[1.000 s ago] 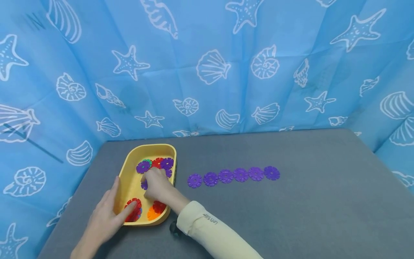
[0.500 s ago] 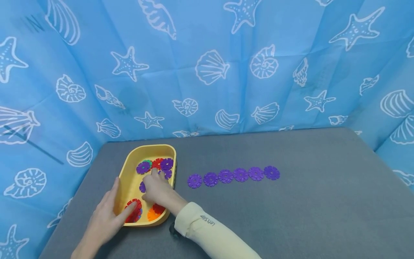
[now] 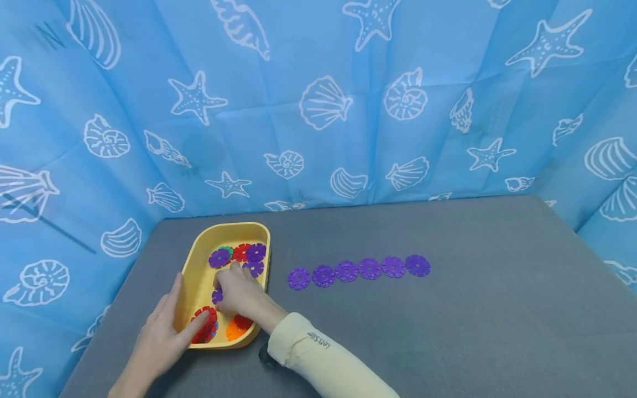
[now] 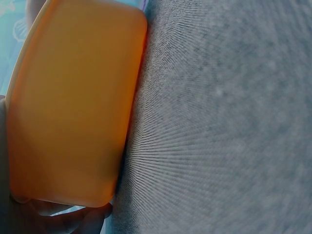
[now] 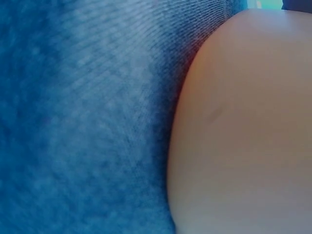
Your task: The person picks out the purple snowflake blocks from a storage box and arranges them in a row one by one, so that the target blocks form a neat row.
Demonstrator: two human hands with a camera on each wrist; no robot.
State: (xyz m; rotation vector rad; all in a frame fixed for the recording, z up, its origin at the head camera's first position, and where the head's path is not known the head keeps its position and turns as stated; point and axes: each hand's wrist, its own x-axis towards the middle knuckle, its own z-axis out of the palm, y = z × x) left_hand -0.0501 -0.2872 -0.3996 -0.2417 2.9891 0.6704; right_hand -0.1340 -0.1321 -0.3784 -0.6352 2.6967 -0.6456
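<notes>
My left hand (image 3: pixel 161 331) grips the near left side of the yellow tray (image 3: pixel 199 243), thumb over the rim and fingers along the outer wall. In the left wrist view, fingers (image 4: pixel 73 219) curl around the end of the tray (image 4: pixel 73 107). Inside the tray, my right hand (image 3: pixel 239 290) has its fingers curled at a purple snowflake disc (image 3: pixel 217 296), which is partly covered by the hand. Beside it lie another purple disc (image 3: pixel 254 269) and red discs (image 3: pixel 204 326). The right wrist view shows only the tray's outer wall (image 5: pixel 243 126) and cloth.
Several purple snowflake discs (image 3: pixel 346 271) lie in a row right of the tray on the grey cloth-covered table (image 3: pixel 448 331). An orange disc (image 3: pixel 235 330) is in the tray's near right corner. A blue shell-patterned curtain (image 3: pixel 278 127) stands behind the table.
My right hand has shifted slightly toward the near left inside the tray, and the purple disc at its fingers has slid nearer. The left hand stays on the tray.
</notes>
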